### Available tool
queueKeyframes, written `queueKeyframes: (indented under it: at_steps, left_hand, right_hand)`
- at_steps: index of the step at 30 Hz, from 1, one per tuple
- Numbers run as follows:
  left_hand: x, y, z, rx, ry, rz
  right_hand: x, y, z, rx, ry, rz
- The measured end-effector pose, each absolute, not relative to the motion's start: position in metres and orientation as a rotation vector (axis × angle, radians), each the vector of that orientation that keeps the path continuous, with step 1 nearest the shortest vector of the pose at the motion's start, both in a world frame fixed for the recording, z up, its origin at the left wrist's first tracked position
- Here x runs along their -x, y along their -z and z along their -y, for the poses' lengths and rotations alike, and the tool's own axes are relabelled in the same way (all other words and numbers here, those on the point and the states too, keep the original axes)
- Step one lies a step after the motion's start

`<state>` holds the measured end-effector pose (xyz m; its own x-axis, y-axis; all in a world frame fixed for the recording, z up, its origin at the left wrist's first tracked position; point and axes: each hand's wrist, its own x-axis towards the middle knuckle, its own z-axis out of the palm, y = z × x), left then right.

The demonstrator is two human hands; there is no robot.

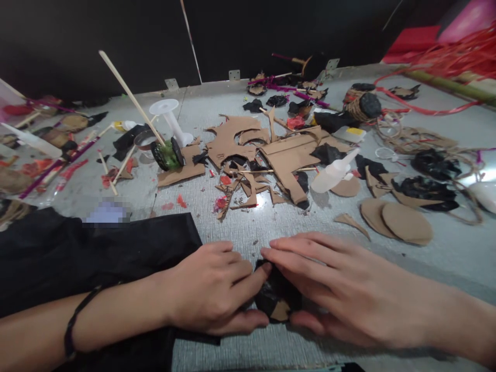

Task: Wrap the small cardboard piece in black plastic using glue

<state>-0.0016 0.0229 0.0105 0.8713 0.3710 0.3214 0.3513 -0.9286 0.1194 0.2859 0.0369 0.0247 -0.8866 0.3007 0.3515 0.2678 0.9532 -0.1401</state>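
Observation:
A small piece of cardboard wrapped in black sheet [276,292] lies on the surface in front of me, with a patch of bare brown cardboard at its near edge. My left hand [217,289] grips it from the left, index finger on its top and thumb at its near side. From the right, my right hand [344,284] curves over it, its thumb low at the near right corner. The fingers hide part of the piece. Under my left forearm spreads a large black sheet [155,243].
Cut cardboard scraps [232,134] litter the middle. At right are cardboard discs [406,222], a white glue bottle [335,173] and a twine-wrapped roll [362,101]. A green spool with a stick [166,154] stands at left beside a white spool [165,107]. A black wall [217,36] closes off the back.

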Motion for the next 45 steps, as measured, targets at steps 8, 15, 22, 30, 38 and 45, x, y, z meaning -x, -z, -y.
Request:
queueKeyframes:
  at_steps: [8,15,22,30,38,45]
  left_hand:
    - [-0.0023,-0.0128,-0.0215,-2.986,-0.538,-0.607]
    - [-0.0012,-0.0115,-0.0201,-2.996,-0.565,-0.611]
    - [-0.0005,-0.0107,-0.0206,-2.988,-0.485,-0.600]
    - [0.0008,-0.0089,-0.0211,-2.986,-0.479,-0.610]
    - [0.0005,-0.0100,-0.0203,-2.972,-0.498,-0.613]
    - [-0.0010,-0.0106,-0.0220,-2.962,-0.529,-0.598]
  right_hand:
    - [-0.2828,-0.0203,-0.0344,0.379,-0.114,2.692]
    - [-0.2814,-0.0221,-0.0347,0.366,-0.100,2.691]
    - [-0.2831,-0.0208,-0.0356,0.372,-0.076,2.720]
    - [-0.2831,-0.0190,-0.0352,0.361,-0.085,2.703]
    - [-0.2840,-0.0216,-0.0347,0.352,-0.080,2.700]
    - [-0.2859,-0.0180,-0.0339,0.296,-0.060,2.735]
